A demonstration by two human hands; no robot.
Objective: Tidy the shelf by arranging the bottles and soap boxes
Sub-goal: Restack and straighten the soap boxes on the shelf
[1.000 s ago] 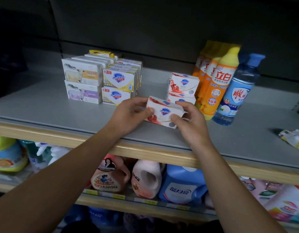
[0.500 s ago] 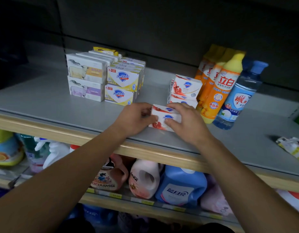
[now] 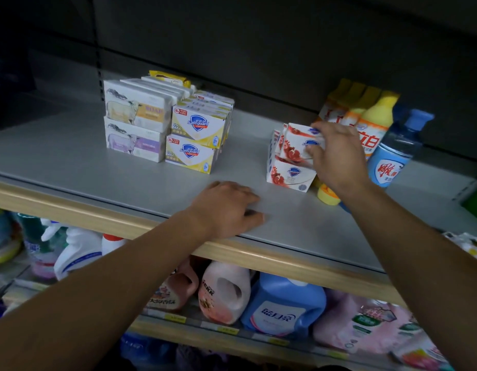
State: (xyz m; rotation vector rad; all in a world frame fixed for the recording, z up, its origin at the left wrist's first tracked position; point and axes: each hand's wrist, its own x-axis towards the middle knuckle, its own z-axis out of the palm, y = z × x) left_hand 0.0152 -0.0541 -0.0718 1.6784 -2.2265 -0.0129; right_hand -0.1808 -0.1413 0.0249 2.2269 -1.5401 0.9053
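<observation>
Right hand pinches a red soap box atop its stack beside the bottles; left hand, fingers loosely curled, rests on the shelf, holding nothing.

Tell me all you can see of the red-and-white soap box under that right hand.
The red-and-white cardboard soap box bears a blue shield logo and red fruit pictures. It sits tilted atop a matching box on the grey shelf, beside the orange bottles. The right hand pinches its right end.
</observation>
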